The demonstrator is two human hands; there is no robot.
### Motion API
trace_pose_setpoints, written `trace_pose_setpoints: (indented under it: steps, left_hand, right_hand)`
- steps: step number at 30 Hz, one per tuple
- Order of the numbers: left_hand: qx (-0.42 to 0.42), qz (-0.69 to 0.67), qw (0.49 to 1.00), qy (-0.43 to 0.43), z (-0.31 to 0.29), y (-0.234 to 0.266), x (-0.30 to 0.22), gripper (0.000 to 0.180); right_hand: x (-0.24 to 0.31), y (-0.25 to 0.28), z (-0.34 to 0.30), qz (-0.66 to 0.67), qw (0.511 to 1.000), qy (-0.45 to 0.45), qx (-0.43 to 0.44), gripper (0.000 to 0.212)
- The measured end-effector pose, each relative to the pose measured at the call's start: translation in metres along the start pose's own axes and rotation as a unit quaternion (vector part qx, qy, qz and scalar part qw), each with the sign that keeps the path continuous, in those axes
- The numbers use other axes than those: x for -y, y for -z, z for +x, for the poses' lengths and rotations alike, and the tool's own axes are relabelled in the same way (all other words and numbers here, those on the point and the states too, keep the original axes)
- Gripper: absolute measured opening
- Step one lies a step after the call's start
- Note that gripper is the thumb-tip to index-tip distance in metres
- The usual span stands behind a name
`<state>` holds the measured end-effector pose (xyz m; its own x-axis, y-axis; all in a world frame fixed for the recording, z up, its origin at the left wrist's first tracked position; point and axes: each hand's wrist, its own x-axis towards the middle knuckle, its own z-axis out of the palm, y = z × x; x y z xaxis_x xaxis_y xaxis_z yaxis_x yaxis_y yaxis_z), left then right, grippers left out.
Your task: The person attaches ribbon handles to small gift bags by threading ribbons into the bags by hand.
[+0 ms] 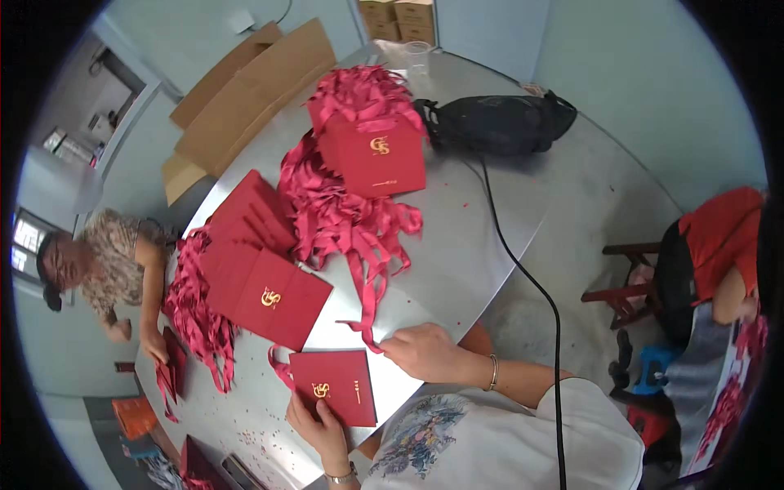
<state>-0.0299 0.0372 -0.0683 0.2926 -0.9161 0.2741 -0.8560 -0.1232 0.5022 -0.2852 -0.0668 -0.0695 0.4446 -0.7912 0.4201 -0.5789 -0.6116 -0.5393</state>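
"Crossing the right side, what's that dark line?"

"A black cable (523, 268), passing in front of the person's right elbow. On the far side sit a dark bag (500, 124) and a clear cup (417, 61); cardboard (245, 114) stands far left, and a co-worker (122, 249) at left holds a folded red piece (168, 371)."

"How many of each?"

"One cable, one dark bag, one cup. One red bag (351, 382) lies near, under the left hand (317, 429); the stacked bags (265, 282) beyond overlap too much to count."

"And the fingers?"

"On the left, the thumb rests on the cover, apart from the others; whether they grip, I can't tell. The right hand (429, 353) has its fingertips drawn together on a pink ribbon (367, 322)."

"Textures?"

"Flat, stiff-looking, rectangular bags with gold emblems; satiny, tangled ribbon; a smooth, shiny grey table (457, 253)."
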Motion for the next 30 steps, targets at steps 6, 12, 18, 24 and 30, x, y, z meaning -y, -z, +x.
trace_pose_setpoints:
  steps: [6,12,18,24,30]
  left_hand:
    - [0.001,0.028,0.999,-0.018,-0.0014,0.0003,0.0043,0.048]
    - [-0.003,0.041,0.999,-0.018,0.0023,0.0001,0.0040,0.047]
    - [-0.004,0.044,0.999,-0.019,0.0030,-0.0003,0.0006,0.047]
    - [-0.005,0.041,0.999,-0.018,0.0030,-0.0004,-0.0006,0.047]
    - [-0.003,0.042,0.999,-0.016,0.0031,-0.0007,0.0002,0.047]
  right_hand:
    - [0.0022,0.0060,0.0011,0.004,1.000,0.003,0.029,0.012]
    - [0.0010,0.0035,0.0036,0.018,0.999,-0.001,0.039,0.013]
    - [0.0000,0.0030,0.0039,0.033,0.999,-0.013,0.026,0.012]
    - [-0.0003,0.0049,0.0045,0.022,0.999,-0.006,0.030,0.012]
    - [0.0000,0.0046,0.0040,0.013,1.000,-0.005,0.023,0.012]
